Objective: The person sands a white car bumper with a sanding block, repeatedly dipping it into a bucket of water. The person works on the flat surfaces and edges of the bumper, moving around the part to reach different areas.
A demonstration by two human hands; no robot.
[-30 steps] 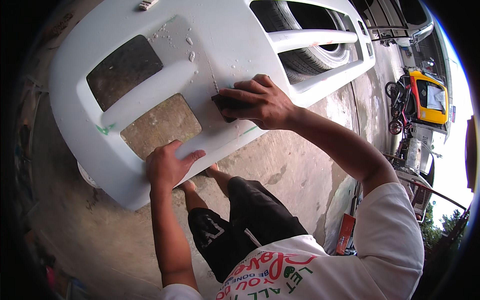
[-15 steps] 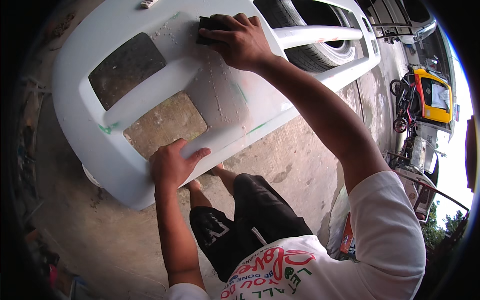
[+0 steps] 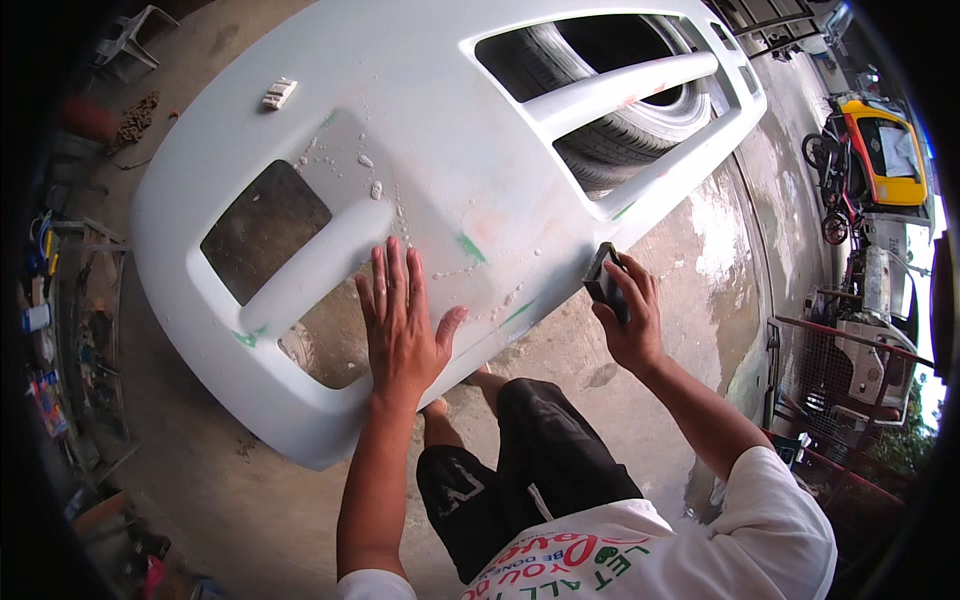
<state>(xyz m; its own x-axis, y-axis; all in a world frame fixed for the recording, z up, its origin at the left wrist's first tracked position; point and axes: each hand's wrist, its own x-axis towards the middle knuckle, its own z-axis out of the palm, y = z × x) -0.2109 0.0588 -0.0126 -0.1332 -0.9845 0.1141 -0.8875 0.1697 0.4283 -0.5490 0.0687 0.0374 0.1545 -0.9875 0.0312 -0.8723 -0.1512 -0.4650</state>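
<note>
A large white car bumper point(image 3: 330, 50) stretches in front of me, with square openings and green and pinkish patches on its surface. Water droplets dot its middle. My right hand point(image 3: 634, 312) grips a dark sanding block point(image 3: 605, 283) at the bumper's near edge, below the large grille opening. My left hand point(image 3: 403, 335) has its fingers stretched out, over the near square opening and the bumper's face beside it; whether the fingertips touch the surface I cannot tell. A small whitish lump point(image 3: 280, 94) lies on the bumper's far left part.
Behind the grille opening a tyre point(image 3: 640, 145) shows. Shelves with odds and ends point(image 3: 45, 330) line the left side. At the right are a motorcycle point(image 3: 832, 190), a yellow vehicle point(image 3: 885, 150) and a wire-mesh fence point(image 3: 830, 375). A white plastic chair point(image 3: 135, 40) is at the upper left.
My right hand has come nearer and to the right with the sanding block, from the bumper's middle to its near edge. My left hand has moved up and right, fingers now stretched out.
</note>
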